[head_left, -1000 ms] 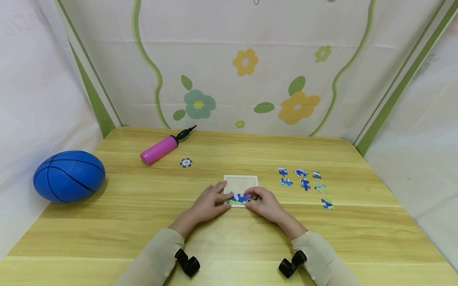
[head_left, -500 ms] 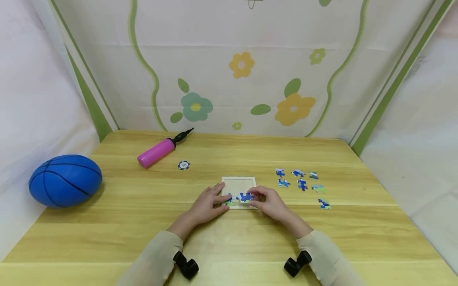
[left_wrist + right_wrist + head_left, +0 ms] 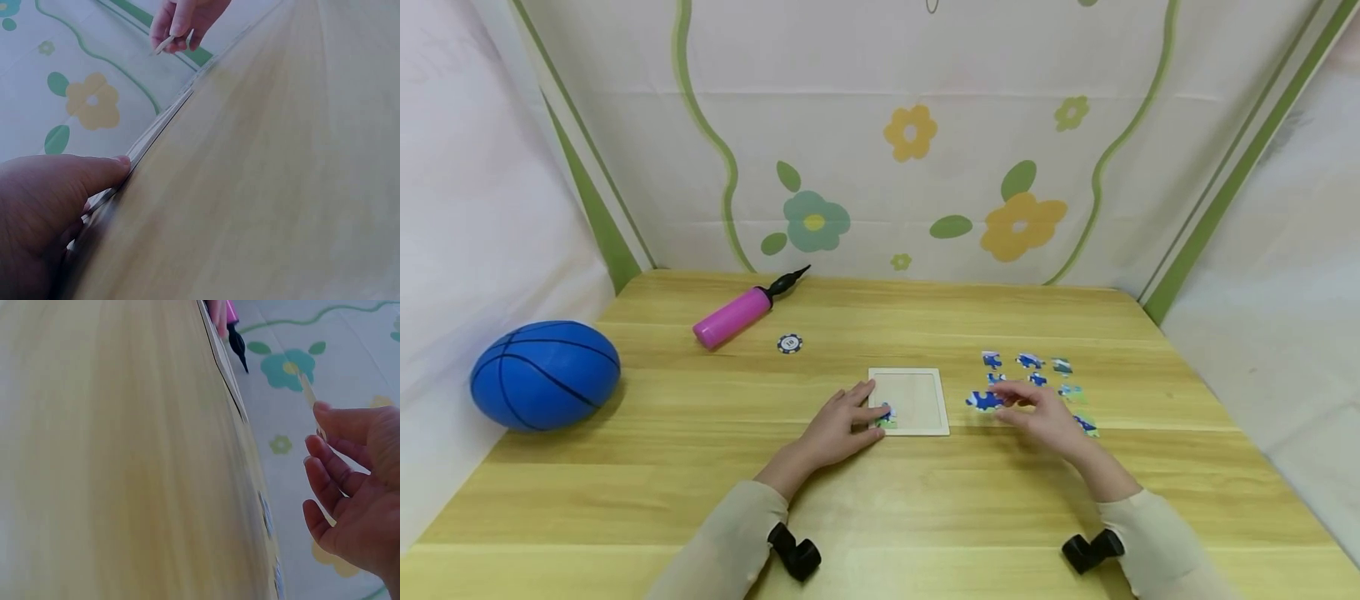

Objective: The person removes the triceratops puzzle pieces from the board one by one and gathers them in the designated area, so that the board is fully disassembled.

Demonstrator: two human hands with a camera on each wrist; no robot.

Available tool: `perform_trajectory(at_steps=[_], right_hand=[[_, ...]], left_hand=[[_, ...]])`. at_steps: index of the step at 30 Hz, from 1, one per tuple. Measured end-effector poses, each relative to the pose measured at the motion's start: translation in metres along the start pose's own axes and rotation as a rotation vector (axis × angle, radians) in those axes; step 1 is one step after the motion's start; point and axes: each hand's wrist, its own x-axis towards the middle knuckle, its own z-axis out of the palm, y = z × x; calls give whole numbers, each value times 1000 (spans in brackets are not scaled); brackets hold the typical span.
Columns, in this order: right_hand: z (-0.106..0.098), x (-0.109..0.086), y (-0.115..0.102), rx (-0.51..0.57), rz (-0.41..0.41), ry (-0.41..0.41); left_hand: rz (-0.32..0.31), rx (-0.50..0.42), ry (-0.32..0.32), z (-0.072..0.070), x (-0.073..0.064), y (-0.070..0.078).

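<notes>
My left hand (image 3: 835, 429) lies at the left side of a pale square puzzle tray (image 3: 917, 404), fingers spread over its rim. One finger touches a blue-and-green jigsaw piece (image 3: 887, 417) in the tray's near left corner, and the thumb (image 3: 106, 172) lies at the near edge in the left wrist view. To the right, my right hand (image 3: 1041, 414) pinches another jigsaw piece (image 3: 985, 401), blue and white, between thumb and fingers. The right wrist view shows this held piece (image 3: 307, 390) edge-on, raised above the table. That hand partly covers the loose pieces behind it.
Several loose jigsaw pieces (image 3: 1029, 361) lie right of the tray. A blue-and-white poker chip (image 3: 790, 343) and a pink hand pump (image 3: 734, 317) are at the back left. The blue ball (image 3: 546, 375) sits at the table's left edge. A flowered cloth (image 3: 850, 150) hangs behind.
My right hand has lifted the pinched jigsaw piece out of the tray, from beside the corner piece, and carried it right towards the loose pieces. My left hand stays on the tray.
</notes>
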Motion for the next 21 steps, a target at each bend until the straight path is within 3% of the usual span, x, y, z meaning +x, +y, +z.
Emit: perform_trajectory(at_steps=[7, 12, 21], right_hand=[[-29, -13, 15, -92, -2, 70], [-45, -26, 27, -99, 20, 113], [-60, -41, 53, -86, 84, 99]], left_hand=[[-6, 1, 0, -1, 0, 1], [-4, 1, -4, -1, 1, 2], [-7, 1, -4, -2, 1, 3]])
